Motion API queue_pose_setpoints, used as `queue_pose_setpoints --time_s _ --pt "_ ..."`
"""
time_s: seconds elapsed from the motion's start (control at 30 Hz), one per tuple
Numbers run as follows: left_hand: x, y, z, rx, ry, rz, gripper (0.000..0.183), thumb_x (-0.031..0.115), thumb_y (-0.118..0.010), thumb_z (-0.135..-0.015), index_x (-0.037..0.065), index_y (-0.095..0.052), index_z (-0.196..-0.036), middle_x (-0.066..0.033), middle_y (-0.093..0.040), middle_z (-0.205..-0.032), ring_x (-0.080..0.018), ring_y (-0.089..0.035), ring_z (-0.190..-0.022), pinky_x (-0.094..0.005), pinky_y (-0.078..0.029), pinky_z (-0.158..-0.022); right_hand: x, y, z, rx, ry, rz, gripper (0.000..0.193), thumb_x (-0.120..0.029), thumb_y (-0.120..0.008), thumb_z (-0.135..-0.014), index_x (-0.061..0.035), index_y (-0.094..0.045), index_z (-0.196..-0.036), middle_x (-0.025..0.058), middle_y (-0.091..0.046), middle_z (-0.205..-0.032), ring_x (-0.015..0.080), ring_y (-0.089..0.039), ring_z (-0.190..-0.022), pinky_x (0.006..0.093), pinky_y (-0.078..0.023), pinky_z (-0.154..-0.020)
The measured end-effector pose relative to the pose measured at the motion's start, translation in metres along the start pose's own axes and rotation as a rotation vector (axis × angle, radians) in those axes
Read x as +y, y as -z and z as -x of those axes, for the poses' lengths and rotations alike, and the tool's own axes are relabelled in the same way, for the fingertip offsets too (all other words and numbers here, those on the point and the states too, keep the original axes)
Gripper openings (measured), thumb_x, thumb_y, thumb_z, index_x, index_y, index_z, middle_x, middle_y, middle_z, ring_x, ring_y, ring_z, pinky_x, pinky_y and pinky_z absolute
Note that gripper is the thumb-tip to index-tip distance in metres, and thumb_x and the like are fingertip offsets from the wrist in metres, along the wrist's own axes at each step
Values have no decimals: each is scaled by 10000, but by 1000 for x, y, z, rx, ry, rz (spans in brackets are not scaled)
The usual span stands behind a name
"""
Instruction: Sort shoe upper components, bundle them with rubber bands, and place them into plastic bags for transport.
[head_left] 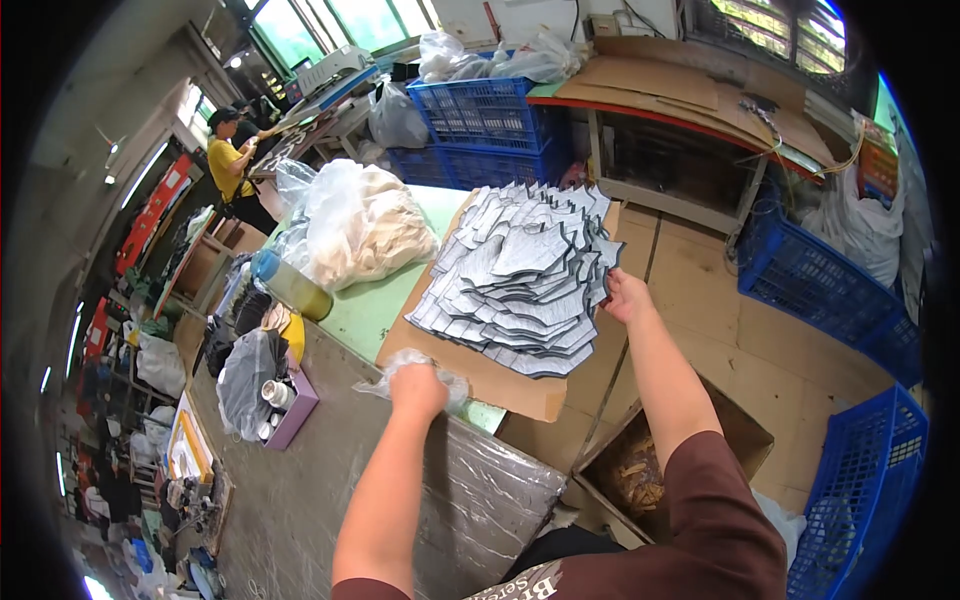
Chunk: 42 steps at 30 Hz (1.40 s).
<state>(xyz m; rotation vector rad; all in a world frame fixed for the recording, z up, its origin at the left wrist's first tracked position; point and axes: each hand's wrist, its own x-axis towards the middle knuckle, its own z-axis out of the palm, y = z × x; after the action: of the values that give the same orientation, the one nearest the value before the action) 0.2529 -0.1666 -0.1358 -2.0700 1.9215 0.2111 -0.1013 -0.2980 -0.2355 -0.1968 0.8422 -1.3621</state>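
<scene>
- Clenches one plastic wrap (455, 391) in tightly curled left fingers (412, 376), at cardboard (535, 400)'s near edge.
- Pinches one grey piece (604, 254) between right fingers (617, 284), at cardboard's right edge.
- Counts one layered pile (515, 275) atop cardboard.

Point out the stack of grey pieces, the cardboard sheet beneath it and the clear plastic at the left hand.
Stack of grey pieces (515, 285): head view, upper surface near the middle.
Cardboard sheet (500, 389): head view, bare strip along its near edge.
Clear plastic (456, 390): head view, crumpled right side.
</scene>
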Motion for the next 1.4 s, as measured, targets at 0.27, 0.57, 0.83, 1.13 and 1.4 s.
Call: queue_pose_setpoints --time_s 0.27,0.57,0.83,1.13,1.4 --pt "-69 5 -75 395 259 235 629 247 -654 -730 -35 -443 -1251 -234 -471 -1250 -374 -417 -1156 -429 -374 -965 15 -7 -2 -107 -68 -62 270 -155 -378 -962 -2 -513 -1140 121 -593 -1135 278 -575 -1029 441 -457 -892" --pt "-85 14 -115 76 197 538 662 341 -673 -713 -34 -492 -1228 -230 -557 -1192 -335 -568 -1068 -370 -452 -900 5 12 -11 -171 171 150 280 56 -370 -834 17 -538 -1055 129 -614 -1052 261 -612 -958 421 -492 -857" --pt "-54 16 -93 152 284 489 449 307 -636 -668 -67 -669 -916 -248 -645 -985 -357 -629 -939 -384 -487 -828 -9 24 13 -231 161 169 343 53 -355 -811 10 -516 -1111 111 -589 -1090 254 -588 -974 411 -488 -846" --pt "-36 5 -92 112 187 713 511 350 -655 -721 -124 -633 -909 -310 -626 -920 -386 -638 -877 -392 -491 -751 -36 46 -6 -173 182 141 280 24 -338 -845 13 -559 -1015 131 -611 -1003 219 -603 -880 366 -507 -810" --pt "-55 12 -126 7 224 812 494 408 -609 -769 -80 -653 -827 -206 -636 -735 -304 -624 -589 -391 -490 -564 -10 28 -8 27 297 172 249 17 -316 -824 4 -559 -877 113 -599 -884 214 -575 -811 369 -497 -760"
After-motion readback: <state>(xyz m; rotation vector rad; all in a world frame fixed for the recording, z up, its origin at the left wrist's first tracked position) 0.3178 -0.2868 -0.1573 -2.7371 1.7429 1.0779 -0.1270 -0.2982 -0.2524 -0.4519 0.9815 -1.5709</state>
